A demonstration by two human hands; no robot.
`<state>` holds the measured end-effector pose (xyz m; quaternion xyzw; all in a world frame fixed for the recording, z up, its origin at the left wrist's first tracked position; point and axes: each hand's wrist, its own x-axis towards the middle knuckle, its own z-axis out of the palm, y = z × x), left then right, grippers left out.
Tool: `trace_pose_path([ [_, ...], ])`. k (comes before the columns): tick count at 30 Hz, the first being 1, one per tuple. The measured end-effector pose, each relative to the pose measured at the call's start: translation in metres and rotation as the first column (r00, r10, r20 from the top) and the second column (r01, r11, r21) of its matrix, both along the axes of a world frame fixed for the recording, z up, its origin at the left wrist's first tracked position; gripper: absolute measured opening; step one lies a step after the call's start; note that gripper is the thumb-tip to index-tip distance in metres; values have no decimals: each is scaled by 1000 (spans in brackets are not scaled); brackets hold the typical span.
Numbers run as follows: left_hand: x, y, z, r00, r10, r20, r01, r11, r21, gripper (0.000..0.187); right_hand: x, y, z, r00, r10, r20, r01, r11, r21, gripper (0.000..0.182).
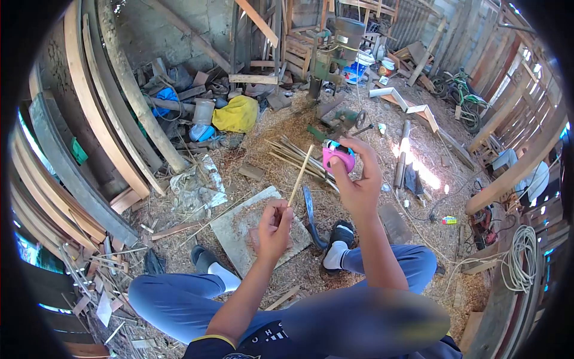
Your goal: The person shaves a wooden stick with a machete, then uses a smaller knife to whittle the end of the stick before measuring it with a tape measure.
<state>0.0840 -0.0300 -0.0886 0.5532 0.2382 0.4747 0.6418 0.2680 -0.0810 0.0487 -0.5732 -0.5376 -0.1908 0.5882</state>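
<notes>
In my left hand (pixel 274 233), fingers closed, a thin wooden stick (pixel 302 175) points up and slightly right. My right hand (pixel 360 179) is raised beyond it, thumb and fingers around a pink tape measure (pixel 336 158) with a rounded case. Below my left hand lies a grey square slab (pixel 230 226) strewn with shavings. A long curved blade-like tool (pixel 310 209) rests between the slab and my right foot. Past my hands, a bundle of split sticks (pixel 287 154) is spread on the ground.
Shavings cover the ground. Long curved planks (pixel 98 99) lean at the left. Near the back are a yellow sack (pixel 236 113) and a green metal machine (pixel 326 63). A motorbike (pixel 469 99) stands far right, and a coiled rope (pixel 521 258) hangs at the right.
</notes>
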Motion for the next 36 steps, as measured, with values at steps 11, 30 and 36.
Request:
trace_pose_path([
  [11, -14, -20, 20, 994, -43, 105, 38, 998, 48, 13, -35, -29, 15, 841, 361, -403, -355, 930, 92, 30],
  [30, -24, -20, 15, 994, -52, 95, 41, 992, 120, 10, -46, -35, 23, 945, 236, -227, -241, 971, 8, 27],
  [36, -26, -25, 12, 992, -44, 122, 42, 999, 21, 8, -60, -41, 28, 962, 235, -141, -252, 960, -119, 36],
])
